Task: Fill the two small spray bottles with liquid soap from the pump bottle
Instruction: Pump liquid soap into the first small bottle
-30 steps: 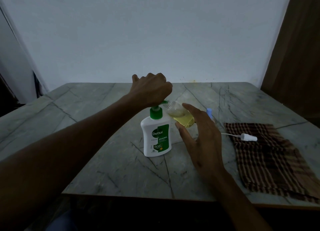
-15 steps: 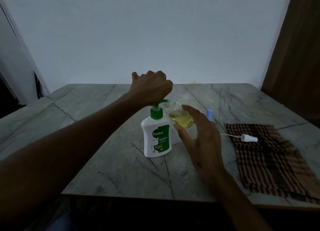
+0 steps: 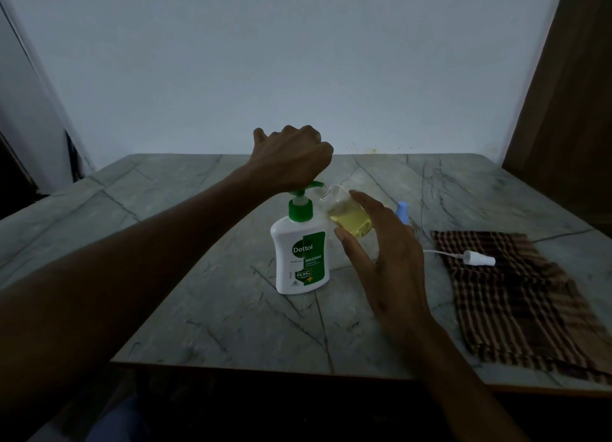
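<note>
Risk: the small spray bottle (image 3: 347, 216), tilted with its neck just under the green nozzle, could slip off line and soap would run onto the worktop (image 3: 198, 309); a hard press might also tip the pump bottle (image 3: 299, 256). Left hand (image 3: 291, 158) sat curled on the pump head. Right hand (image 3: 384, 253) fingers (image 3: 362, 200) and thumb cupped the half-full bottle loosely, held off the worktop. A second blue-capped bottle (image 3: 402, 210) stood behind; loose sprayer (image 3: 477, 259) lay on the cloth (image 3: 513, 296).

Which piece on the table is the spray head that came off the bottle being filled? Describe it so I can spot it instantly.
Start at the checked brown cloth on the right side of the marble table. On the cloth's far left corner lies the white spray head, on its side, its thin white dip tube trailing left onto the stone. Unlike the blue cap standing behind the right hand, it is white and tailed.
</note>
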